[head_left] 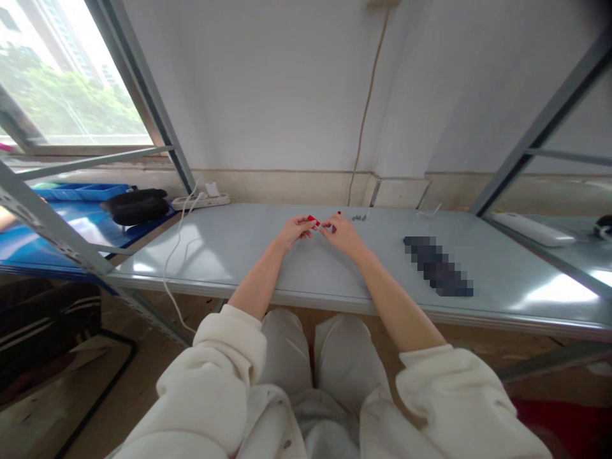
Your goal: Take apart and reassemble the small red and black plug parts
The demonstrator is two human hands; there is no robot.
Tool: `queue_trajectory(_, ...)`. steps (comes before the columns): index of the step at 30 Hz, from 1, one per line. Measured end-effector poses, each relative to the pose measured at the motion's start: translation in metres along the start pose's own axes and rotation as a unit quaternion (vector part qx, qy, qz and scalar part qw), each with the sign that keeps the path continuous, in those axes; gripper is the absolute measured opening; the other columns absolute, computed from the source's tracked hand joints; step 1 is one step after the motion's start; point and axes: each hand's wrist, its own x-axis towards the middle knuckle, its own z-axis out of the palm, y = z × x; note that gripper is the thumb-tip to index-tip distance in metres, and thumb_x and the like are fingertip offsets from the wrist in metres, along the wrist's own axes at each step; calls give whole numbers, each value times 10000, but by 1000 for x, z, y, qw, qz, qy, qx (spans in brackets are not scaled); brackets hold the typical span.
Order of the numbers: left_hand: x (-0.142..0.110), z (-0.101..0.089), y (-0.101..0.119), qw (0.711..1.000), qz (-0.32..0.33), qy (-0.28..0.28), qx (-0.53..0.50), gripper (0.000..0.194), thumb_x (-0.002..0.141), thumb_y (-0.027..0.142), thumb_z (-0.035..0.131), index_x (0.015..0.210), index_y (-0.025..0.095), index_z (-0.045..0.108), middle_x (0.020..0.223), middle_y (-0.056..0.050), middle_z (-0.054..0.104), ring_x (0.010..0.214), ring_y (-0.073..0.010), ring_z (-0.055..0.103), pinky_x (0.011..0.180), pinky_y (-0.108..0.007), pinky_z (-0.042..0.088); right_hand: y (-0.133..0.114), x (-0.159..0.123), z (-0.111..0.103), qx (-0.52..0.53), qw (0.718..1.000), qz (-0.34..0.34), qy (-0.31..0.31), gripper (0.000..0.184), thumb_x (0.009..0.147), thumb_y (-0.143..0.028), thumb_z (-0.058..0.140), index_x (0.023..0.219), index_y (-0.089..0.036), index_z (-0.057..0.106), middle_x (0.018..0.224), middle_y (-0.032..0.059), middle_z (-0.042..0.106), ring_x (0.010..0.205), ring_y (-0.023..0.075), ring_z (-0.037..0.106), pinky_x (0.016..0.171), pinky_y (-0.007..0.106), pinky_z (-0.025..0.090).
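A small red piece [313,220], too small to name more exactly, is pinched between the thumb and fingers of my left hand [295,232]. My right hand [343,234] is close beside it, thumb and fingertips drawn together at the right end of the red piece. What those fingertips hold, if anything, is too small to make out. Just past my right knuckles shows another bit of red [339,213], mostly hidden by the hand. Several small grey pieces [359,218] lie on the grey table [229,255] to the right of it.
A white power strip [205,201] with a cord lies at the back left. A pixelated dark object [437,266] rests on the right side. Metal posts frame the table. Beyond the left one are a black case [136,207] and a blue tray [86,191].
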Motion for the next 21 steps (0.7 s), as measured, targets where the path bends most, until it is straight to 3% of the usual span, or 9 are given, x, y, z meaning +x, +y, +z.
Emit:
queue_trajectory(7,-2,8,5,994,55,61,78,308,668,415,615,803,139,590,782,-47,642,496,-45,483,447,-189,314,6,-1,-29,-78,976,129,-156,149,707,-164,537,811,-137,641,794,66,648,730,137,564,660,213,384)
queue_trajectory(10,-3,19,7,980,80,18,181,247,668,353,620,783,135,605,766,-46,648,559,-69,509,543,-213,390,14,-2,-45,-105,964,152,-193,127,691,-195,558,767,-145,646,791,63,656,722,146,573,619,213,380)
queue_trajectory(13,0,34,9,940,104,-23,325,181,667,310,625,739,144,629,717,-32,641,617,-101,528,633,-249,415,24,-7,-53,-126,956,184,-191,128,681,-203,572,761,-142,650,791,65,659,735,150,578,608,210,384)
queue_trajectory(16,7,48,8,906,113,5,408,150,674,287,624,734,151,645,734,-38,648,665,-127,548,682,-268,421,32,-13,-50,-132,949,229,-171,143,692,-196,553,779,-140,653,807,72,661,749,152,584,618,211,394)
queue_trajectory(21,20,62,-7,890,85,55,444,148,688,269,606,760,148,651,794,-66,662,751,-166,583,724,-286,429,37,-19,-39,-124,945,267,-144,171,714,-244,543,812,-156,652,864,85,657,810,177,591,668,239,418)
